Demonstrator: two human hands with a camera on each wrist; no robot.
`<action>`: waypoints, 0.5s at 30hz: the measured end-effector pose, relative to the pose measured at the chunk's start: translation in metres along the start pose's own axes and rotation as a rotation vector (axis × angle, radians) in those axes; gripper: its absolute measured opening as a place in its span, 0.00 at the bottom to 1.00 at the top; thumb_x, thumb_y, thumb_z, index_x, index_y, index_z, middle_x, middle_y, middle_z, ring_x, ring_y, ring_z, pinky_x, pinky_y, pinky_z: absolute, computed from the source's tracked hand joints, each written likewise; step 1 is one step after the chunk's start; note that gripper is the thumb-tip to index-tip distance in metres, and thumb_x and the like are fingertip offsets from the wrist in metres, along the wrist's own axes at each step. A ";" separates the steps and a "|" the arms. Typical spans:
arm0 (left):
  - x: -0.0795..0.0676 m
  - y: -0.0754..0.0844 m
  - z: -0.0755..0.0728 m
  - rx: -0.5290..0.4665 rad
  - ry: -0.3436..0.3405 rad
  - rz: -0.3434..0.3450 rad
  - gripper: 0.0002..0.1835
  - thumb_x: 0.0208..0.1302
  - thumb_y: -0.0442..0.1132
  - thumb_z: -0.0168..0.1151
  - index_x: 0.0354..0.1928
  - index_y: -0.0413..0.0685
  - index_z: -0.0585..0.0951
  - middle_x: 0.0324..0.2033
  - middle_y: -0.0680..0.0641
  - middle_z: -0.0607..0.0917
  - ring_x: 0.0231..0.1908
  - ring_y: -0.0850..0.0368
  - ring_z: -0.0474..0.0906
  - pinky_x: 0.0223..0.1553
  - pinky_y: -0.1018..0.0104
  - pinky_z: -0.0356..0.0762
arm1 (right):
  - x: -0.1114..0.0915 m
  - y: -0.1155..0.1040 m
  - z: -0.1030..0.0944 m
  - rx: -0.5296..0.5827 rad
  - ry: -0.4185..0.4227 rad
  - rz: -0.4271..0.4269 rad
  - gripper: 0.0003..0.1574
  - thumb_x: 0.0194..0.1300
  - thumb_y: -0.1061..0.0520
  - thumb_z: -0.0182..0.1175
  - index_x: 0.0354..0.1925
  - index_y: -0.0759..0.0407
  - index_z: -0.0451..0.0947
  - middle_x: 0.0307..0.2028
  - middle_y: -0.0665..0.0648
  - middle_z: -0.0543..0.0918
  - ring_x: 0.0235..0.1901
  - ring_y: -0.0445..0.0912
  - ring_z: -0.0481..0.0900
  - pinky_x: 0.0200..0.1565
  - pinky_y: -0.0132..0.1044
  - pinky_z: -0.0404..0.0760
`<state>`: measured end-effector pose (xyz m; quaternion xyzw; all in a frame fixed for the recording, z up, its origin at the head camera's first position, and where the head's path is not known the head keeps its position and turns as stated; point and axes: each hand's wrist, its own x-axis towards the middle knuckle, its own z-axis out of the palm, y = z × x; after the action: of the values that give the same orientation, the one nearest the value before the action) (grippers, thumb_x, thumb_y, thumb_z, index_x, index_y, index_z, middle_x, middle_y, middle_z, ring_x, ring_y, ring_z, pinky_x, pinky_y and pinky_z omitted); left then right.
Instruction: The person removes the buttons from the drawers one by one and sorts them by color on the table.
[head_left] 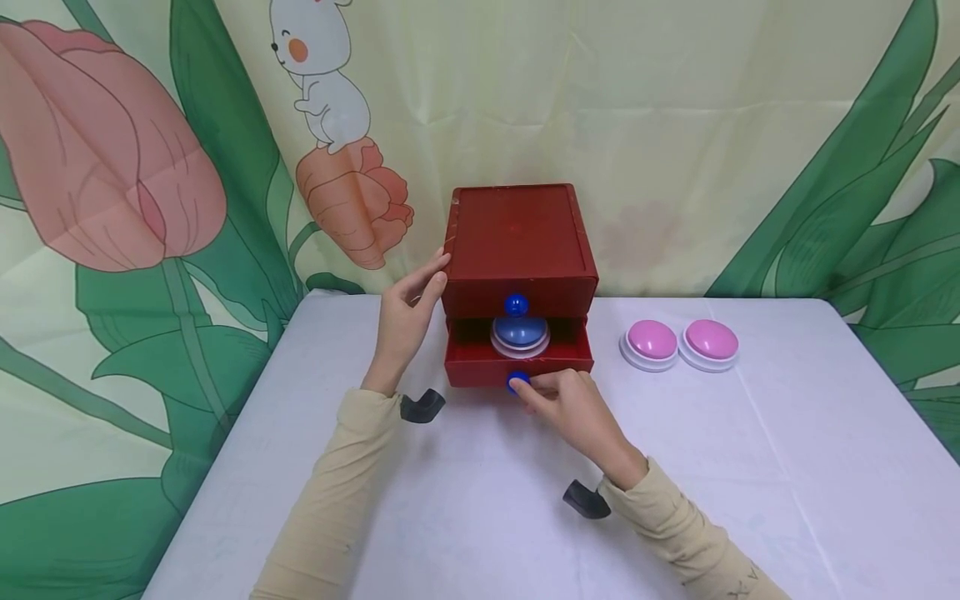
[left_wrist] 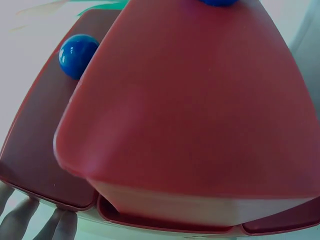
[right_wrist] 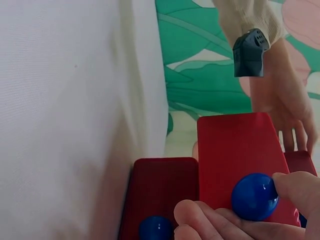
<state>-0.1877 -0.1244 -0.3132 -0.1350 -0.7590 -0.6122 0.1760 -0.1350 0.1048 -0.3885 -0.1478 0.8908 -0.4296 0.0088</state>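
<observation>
A red cabinet point(head_left: 517, 229) with drawers and round blue knobs stands at the table's far edge. Its middle drawer point(head_left: 468, 372) is pulled part way out, and a blue dome-topped push button point(head_left: 521, 332) with a white base sits inside. Between thumb and fingers, my right hand point(head_left: 581, 412) pinches that drawer's blue knob point(right_wrist: 255, 197). My left hand point(head_left: 405, 321) rests against the cabinet's left side, its fingers extended. Above and below, the top drawer point(left_wrist: 50, 135) and the bottom drawer point(right_wrist: 162, 192) are closed; the bottom one is hidden in the head view.
Two pink dome-topped buttons, a left one point(head_left: 652, 340) and a right one point(head_left: 711, 339), stand side by side right of the cabinet. A white cloth point(head_left: 465, 517) covers the table. Behind hangs a printed curtain point(head_left: 675, 150) with plants and a rabbit.
</observation>
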 end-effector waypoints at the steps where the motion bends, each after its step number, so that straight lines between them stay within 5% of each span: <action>1: 0.000 0.000 0.000 0.001 0.000 0.000 0.20 0.73 0.35 0.55 0.63 0.37 0.77 0.65 0.42 0.75 0.66 0.51 0.73 0.61 0.56 0.76 | -0.001 0.000 0.000 0.002 -0.001 -0.001 0.19 0.66 0.42 0.65 0.39 0.55 0.90 0.27 0.49 0.89 0.28 0.40 0.85 0.34 0.36 0.81; 10: 0.010 -0.035 -0.001 -0.019 0.003 0.022 0.19 0.73 0.38 0.57 0.63 0.45 0.78 0.66 0.48 0.76 0.67 0.54 0.72 0.62 0.55 0.75 | -0.004 0.000 0.000 0.001 -0.017 0.009 0.18 0.66 0.43 0.65 0.40 0.55 0.90 0.28 0.50 0.89 0.28 0.39 0.83 0.33 0.33 0.81; 15: 0.012 -0.042 -0.001 -0.017 0.013 0.042 0.19 0.72 0.41 0.58 0.62 0.50 0.80 0.65 0.52 0.77 0.65 0.58 0.73 0.61 0.57 0.76 | -0.006 -0.001 0.000 -0.005 -0.021 0.015 0.18 0.66 0.43 0.65 0.39 0.54 0.90 0.27 0.48 0.89 0.29 0.39 0.82 0.31 0.32 0.80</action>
<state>-0.2155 -0.1346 -0.3446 -0.1482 -0.7497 -0.6156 0.1926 -0.1286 0.1063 -0.3884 -0.1456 0.8928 -0.4258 0.0210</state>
